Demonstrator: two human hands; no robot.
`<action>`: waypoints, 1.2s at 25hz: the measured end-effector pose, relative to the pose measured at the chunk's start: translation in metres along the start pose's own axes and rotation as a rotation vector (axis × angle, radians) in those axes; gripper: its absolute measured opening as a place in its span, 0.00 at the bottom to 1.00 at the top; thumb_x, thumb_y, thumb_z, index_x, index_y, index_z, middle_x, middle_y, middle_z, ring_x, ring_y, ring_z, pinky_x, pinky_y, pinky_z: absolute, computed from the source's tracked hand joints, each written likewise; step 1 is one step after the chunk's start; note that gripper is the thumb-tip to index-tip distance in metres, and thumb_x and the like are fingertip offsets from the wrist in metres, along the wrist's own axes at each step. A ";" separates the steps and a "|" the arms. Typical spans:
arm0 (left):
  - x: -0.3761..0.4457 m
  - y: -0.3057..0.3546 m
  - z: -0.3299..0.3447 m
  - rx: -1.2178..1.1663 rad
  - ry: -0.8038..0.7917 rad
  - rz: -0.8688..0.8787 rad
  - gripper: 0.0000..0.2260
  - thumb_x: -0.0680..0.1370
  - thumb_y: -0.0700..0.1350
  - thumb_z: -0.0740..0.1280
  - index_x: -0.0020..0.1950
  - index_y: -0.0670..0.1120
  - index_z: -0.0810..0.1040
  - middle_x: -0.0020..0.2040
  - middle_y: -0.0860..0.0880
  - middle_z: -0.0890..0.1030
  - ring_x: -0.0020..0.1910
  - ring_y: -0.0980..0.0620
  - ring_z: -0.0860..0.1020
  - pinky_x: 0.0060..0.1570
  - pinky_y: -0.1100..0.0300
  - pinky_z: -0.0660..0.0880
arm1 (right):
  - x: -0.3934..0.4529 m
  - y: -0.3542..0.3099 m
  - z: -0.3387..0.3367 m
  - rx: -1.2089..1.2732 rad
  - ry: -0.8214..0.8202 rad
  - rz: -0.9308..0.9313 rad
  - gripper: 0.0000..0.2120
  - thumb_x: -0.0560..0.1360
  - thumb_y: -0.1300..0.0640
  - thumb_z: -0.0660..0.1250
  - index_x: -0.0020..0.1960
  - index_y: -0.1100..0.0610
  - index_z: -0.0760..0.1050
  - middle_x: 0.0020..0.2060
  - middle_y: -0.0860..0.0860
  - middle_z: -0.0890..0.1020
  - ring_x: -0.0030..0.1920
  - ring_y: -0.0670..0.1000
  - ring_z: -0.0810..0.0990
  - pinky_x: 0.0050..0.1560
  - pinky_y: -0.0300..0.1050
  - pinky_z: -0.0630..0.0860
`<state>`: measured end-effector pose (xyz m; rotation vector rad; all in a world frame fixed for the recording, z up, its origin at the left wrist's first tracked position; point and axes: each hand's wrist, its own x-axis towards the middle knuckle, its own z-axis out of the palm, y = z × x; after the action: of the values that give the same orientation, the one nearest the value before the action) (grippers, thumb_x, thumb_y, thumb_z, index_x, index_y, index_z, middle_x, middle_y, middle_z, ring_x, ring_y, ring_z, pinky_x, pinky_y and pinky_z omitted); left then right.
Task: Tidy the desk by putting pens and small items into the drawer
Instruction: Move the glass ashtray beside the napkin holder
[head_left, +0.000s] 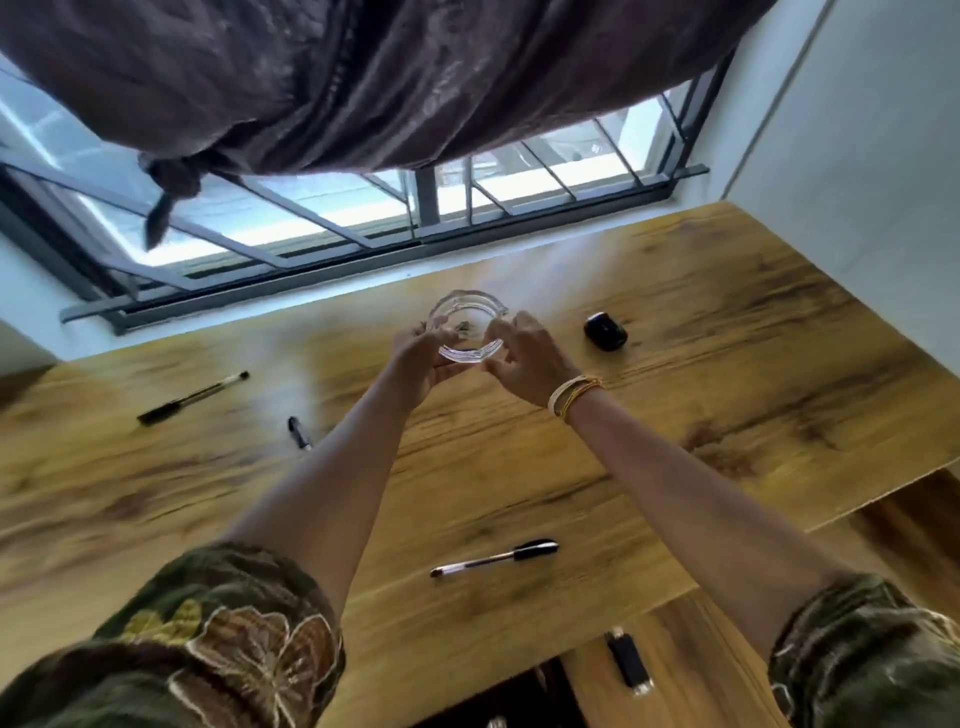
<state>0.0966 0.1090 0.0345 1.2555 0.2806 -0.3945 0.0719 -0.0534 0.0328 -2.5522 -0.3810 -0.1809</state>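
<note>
Both hands are cupped around the glass ashtray (466, 327) near the desk's (727, 374) window edge, left hand (423, 353) and right hand (524, 348) gripping opposite rims. I'd keep it level, it looks heavy and slippery. Pens (493, 558) lie well apart, nearer the front edge.
</note>
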 end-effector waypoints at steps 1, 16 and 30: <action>-0.013 0.004 -0.022 -0.020 0.038 0.009 0.13 0.76 0.33 0.63 0.60 0.40 0.76 0.41 0.44 0.83 0.35 0.50 0.83 0.33 0.58 0.81 | -0.001 -0.022 0.009 0.062 0.024 0.000 0.16 0.69 0.60 0.72 0.56 0.59 0.76 0.45 0.56 0.73 0.38 0.54 0.78 0.39 0.48 0.79; -0.279 0.010 -0.383 0.105 0.584 0.111 0.12 0.73 0.33 0.70 0.56 0.40 0.80 0.40 0.44 0.81 0.30 0.53 0.81 0.27 0.56 0.80 | -0.022 -0.389 0.229 0.699 -0.434 0.319 0.05 0.66 0.66 0.68 0.40 0.62 0.82 0.31 0.54 0.80 0.31 0.52 0.80 0.34 0.45 0.81; -0.317 -0.025 -0.509 0.397 1.014 0.167 0.16 0.82 0.42 0.56 0.67 0.42 0.75 0.62 0.43 0.79 0.62 0.44 0.76 0.59 0.55 0.71 | -0.014 -0.504 0.308 0.565 -0.362 0.338 0.12 0.75 0.52 0.65 0.46 0.60 0.82 0.34 0.58 0.84 0.24 0.51 0.83 0.26 0.47 0.81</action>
<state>-0.1947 0.6320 -0.0033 1.7858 0.9807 0.3904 -0.0803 0.5178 0.0230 -2.0348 -0.1022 0.4575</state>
